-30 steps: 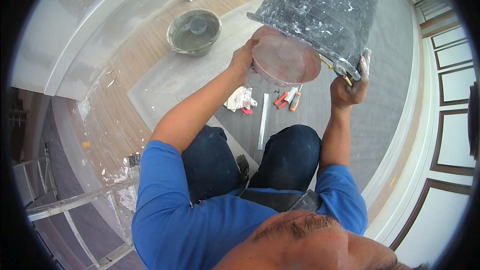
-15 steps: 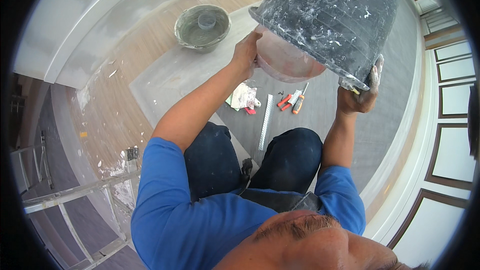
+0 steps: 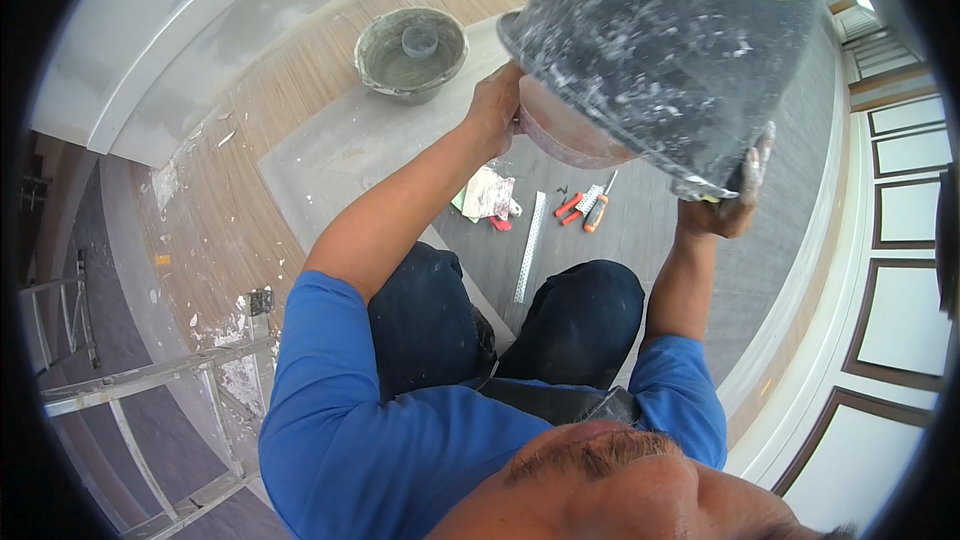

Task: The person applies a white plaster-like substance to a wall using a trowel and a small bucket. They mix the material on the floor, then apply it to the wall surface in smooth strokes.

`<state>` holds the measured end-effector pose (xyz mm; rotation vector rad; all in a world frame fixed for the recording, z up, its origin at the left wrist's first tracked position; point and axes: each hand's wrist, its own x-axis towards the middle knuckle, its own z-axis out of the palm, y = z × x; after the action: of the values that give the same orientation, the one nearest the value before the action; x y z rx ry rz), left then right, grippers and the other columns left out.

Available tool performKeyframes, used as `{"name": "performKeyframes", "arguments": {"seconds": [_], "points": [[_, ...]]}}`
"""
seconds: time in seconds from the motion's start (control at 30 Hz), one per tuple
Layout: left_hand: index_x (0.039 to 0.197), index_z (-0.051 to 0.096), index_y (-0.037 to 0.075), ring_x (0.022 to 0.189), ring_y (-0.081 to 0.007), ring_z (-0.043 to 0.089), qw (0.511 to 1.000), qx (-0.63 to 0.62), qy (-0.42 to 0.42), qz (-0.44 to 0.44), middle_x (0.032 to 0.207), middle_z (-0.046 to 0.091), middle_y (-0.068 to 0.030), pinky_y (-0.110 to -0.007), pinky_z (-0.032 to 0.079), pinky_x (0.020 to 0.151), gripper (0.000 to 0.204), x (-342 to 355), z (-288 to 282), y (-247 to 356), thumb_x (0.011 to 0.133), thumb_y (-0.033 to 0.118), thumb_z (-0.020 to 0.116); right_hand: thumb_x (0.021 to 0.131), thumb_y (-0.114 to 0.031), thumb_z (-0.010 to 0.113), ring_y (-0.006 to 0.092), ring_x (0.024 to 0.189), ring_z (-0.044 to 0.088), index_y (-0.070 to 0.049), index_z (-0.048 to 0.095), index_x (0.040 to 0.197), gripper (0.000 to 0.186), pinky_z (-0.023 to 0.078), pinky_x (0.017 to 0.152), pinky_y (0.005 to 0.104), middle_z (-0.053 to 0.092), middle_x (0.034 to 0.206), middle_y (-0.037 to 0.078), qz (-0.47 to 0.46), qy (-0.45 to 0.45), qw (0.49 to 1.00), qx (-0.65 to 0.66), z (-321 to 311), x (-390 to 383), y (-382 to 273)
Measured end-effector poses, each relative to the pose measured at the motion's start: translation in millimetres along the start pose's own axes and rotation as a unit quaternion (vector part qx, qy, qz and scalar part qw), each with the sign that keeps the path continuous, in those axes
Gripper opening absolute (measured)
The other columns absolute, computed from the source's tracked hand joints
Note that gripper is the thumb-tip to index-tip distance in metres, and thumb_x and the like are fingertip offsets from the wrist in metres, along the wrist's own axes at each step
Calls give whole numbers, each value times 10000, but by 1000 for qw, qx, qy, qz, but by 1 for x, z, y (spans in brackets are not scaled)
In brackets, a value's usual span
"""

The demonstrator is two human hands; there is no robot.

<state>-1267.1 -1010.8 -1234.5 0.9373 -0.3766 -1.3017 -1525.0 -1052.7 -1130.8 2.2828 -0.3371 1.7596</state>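
**Black bucket (image 3: 670, 50) tipped mouth-down over a pinkish bowl (image 3: 575, 138), a hand on each**

At the far left, a metal ladder (image 3: 150, 377) with pale smears stands out at the edge of view. Further in, a round grey basin (image 3: 385, 68) sits well apart from the hands, a small clear cup (image 3: 420, 41) inside it.

Next comes the left hand (image 3: 492, 112), raised, its fingers closed around the left side of the pinkish bowl; those behind the wall are hidden. The bowl is held up under the bucket's mouth, its far part covered. It looks light and somewhat flexible, so a grip low on the wall, with the palm supporting, should steady it best.

Below, on the dark grey floor covering (image 3: 575, 248), lie a stained white rag (image 3: 488, 193), a perforated strip (image 3: 530, 245), a red-handled tool (image 3: 570, 206) and an orange-handled screwdriver (image 3: 596, 213).

Above and to the right hangs the bucket, tilted, its rim toward the lower left. It seems stiff and bulky, probably the heavier piece; the dusty white smears could make it slick. The right hand (image 3: 735, 202) holds its lower right rim, fingers up along the outside. That lip seems the surest hold; what is inside cannot be told.
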Motion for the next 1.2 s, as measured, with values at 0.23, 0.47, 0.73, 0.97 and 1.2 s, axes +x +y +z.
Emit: {"name": "performKeyframes", "arguments": {"seconds": [0.23,0.47,0.73,0.97,1.2], "points": [[1250,621,118,928,-228,651,999,-6,33,-38,1116,675,-72,-449,534,775,414,-9,6,9,982,426,550,767,-41,849,451,1121,659,-28,523,1280,607,606,857,421,570,1347,313,-45,-26,995,-89,0,6,0],[1242,622,102,912,-222,655,998,30,2,47,1081,680,-72,-447,534,787,394,14,-8,-6,967,377,563,809,-262,857,471,1235,577,48,540,1215,601,473,1052,603,595,1273,347,-87,45,994,-48,1,17,-2],[1296,601,90,938,-236,660,999,-15,28,-12,1101,675,-108,-455,539,818,423,9,-5,-3,962,343,543,806,-116,852,448,1211,603,71,543,1196,532,522,1017,534,608,1254,346,-30,15,996,-79,9,17,-6],[1315,608,81,933,-244,632,997,-26,47,-46,1171,643,-114,-453,532,827,449,-18,16,25,957,347,550,772,-125,877,441,1234,591,22,551,1248,596,578,931,457,601,1298,313,-80,34,994,-68,14,19,-4],[1336,592,65,931,-240,625,998,-20,44,-49,1182,638,-112,-452,535,823,464,-9,9,18,956,328,550,838,-164,822,448,1195,617,42,536,1242,537,550,965,495,617,1259,329,-60,53,989,-124,12,23,-2]]}}
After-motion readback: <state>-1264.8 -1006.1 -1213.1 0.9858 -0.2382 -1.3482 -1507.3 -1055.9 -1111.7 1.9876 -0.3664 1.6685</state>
